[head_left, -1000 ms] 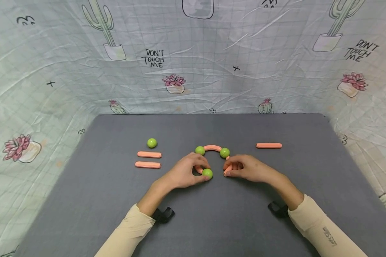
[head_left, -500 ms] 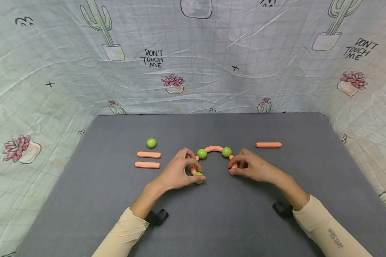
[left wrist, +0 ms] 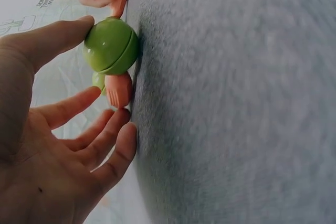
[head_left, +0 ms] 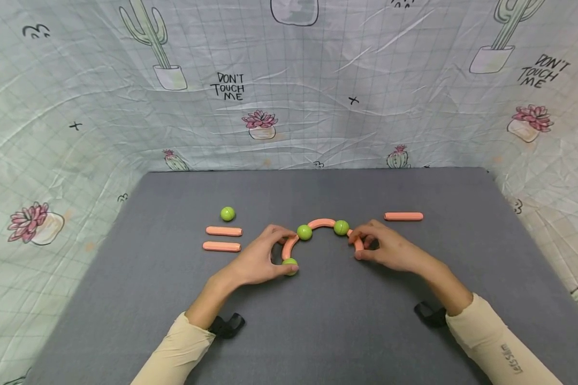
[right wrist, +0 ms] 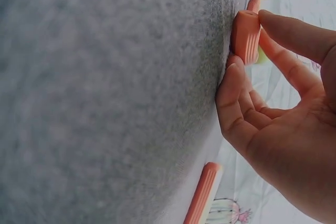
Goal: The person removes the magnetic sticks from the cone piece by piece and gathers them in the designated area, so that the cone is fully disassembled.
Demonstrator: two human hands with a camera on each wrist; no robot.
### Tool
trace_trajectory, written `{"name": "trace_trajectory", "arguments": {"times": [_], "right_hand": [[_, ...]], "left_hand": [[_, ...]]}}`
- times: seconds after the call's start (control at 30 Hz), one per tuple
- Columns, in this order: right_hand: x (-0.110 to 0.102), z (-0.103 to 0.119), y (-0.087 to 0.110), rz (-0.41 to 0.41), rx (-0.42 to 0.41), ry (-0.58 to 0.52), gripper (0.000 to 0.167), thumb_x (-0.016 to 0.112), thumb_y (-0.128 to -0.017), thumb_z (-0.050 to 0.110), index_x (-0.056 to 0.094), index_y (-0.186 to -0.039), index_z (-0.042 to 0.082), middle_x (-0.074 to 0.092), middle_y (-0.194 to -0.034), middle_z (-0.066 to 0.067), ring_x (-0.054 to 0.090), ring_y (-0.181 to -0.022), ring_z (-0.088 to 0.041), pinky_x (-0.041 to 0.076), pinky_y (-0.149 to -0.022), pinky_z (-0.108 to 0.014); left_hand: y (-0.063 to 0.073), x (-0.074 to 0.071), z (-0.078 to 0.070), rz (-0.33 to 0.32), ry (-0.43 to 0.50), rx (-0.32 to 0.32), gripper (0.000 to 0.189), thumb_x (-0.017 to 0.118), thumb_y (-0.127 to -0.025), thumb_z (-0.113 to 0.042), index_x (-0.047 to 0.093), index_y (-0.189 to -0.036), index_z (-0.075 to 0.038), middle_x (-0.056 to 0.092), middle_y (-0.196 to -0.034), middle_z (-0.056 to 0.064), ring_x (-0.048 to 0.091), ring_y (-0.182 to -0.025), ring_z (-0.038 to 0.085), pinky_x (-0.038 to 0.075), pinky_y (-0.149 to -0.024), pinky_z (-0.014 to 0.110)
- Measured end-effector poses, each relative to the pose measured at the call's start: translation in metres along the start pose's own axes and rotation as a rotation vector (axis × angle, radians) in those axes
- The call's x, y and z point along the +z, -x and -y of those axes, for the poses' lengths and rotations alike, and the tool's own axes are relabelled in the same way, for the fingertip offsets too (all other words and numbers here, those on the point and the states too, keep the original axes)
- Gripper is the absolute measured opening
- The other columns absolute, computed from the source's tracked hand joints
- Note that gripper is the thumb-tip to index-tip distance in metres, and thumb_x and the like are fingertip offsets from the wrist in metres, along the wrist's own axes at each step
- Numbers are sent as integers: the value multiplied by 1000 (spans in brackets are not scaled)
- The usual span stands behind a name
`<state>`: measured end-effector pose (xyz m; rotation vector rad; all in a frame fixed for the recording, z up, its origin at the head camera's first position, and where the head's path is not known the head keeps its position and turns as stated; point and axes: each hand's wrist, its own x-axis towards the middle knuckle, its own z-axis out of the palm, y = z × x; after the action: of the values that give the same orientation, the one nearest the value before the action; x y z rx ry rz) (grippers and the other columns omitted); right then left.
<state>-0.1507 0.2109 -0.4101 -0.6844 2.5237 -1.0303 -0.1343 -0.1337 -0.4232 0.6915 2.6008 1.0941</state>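
An arched chain of green balls and bendable orange sticks lies on the grey table. My left hand (head_left: 260,259) grips its left part, thumb on the lower green ball (head_left: 290,266) and fingers along the outer side of the left orange stick (head_left: 289,248). My right hand (head_left: 385,246) pinches the right orange stick (head_left: 358,245) between thumb and fingers; the stick's ribbed end shows in the right wrist view. The upper stick (head_left: 321,222) bows between the upper left ball (head_left: 304,232) and the upper right ball (head_left: 341,228). My fingers partly hide both side sticks.
Two straight orange sticks (head_left: 223,231) and a loose green ball (head_left: 228,214) lie left of the chain on the table (head_left: 318,331). Another straight orange stick (head_left: 403,216) lies at the right. A cactus-printed cloth (head_left: 308,133) surrounds the back and sides.
Both hands have moved apart, the left leftward and the right rightward. The chain's two ends have spread with them, so its arch is wider and more open at the bottom.
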Motion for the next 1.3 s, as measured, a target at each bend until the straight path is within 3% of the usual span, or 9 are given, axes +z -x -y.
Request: {"name": "trace_trajectory", "arguments": {"times": [0.23,0.43,0.53,0.77,0.93,1.13,1.3], "right_hand": [[-3,-2,0,-20,-22,-53,38,79,-94,14,61,-127,6,65,-118,-13,64,-102,-22,53,-82,-30],[-8,-4,1,-13,54,-59,63,79,-94,15,48,-149,6,65,-119,-13,65,-107,-23,52,-81,-27],[-10,-6,2,-8,74,-49,68,78,-95,14,45,-153,4,65,-121,-13,65,-110,-24,53,-84,-28],[-7,-7,-1,-1,76,-65,58,77,-95,11,52,-147,2,66,-116,-12,65,-107,-23,53,-87,-28],[-2,-4,-5,-12,88,-71,53,76,-94,9,57,-143,3,66,-109,-11,63,-98,-20,51,-79,-27],[1,-1,-7,-25,107,-69,47,73,-96,7,58,-140,1,66,-104,-11,62,-92,-19,51,-72,-27],[1,-1,-9,-48,121,-65,38,70,-97,5,62,-134,1,68,-108,-12,64,-94,-19,52,-74,-29]], "left_hand": [[4,-4,4,18,5,-4,68,85,-88,-33,55,-147,-20,58,-131,0,60,-115,14,51,-83,28],[7,-8,4,30,32,-13,66,83,-91,-31,54,-148,-19,58,-130,1,60,-105,17,50,-78,25],[6,-9,4,30,42,-25,65,82,-91,-33,54,-148,-18,58,-132,0,60,-111,16,51,-81,26],[-8,-1,2,-25,-8,-84,69,79,-92,-41,53,-150,-15,56,-141,3,60,-121,19,52,-97,38],[-23,8,-6,-49,-50,-58,64,77,-95,-37,54,-149,-13,54,-148,11,53,-138,30,45,-114,52],[-42,18,-18,-24,-53,-37,62,77,-96,-34,55,-149,-10,53,-150,12,50,-140,31,44,-115,51],[-58,25,-27,-35,-76,1,61,77,-96,-32,56,-149,-13,55,-153,7,47,-146,28,41,-119,51]]}}
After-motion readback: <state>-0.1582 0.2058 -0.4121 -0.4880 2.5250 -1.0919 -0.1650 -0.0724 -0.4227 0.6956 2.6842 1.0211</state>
